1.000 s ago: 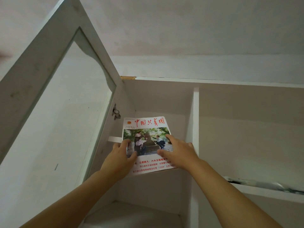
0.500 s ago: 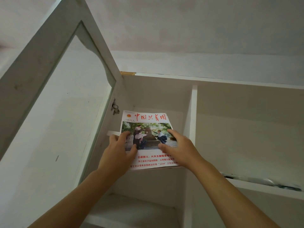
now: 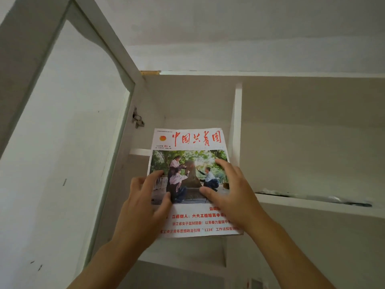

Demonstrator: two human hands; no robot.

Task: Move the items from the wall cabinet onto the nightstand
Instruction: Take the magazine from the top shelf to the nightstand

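Note:
A magazine [image 3: 187, 142] with a white cover, red Chinese title and a photo of people under trees is held up in front of the left compartment of the white wall cabinet [image 3: 237, 122]. My left hand [image 3: 143, 207] grips its left edge, thumb across the cover. My right hand [image 3: 231, 195] holds the right edge, thumb on the photo. The magazine's lower part sticks out past the shelf front. The nightstand is out of sight.
The cabinet door [image 3: 62, 126] with its glass pane stands open at the left, hinge [image 3: 137, 119] beside the magazine. A vertical divider [image 3: 236, 130] splits the cabinet. On the right shelf [image 3: 312, 203] lies something flat and dark, barely visible. The ceiling is close above.
Both hands have drawn the magazine outward and toward me, so it looks larger and hangs further past the shelf edge. The grip is unchanged.

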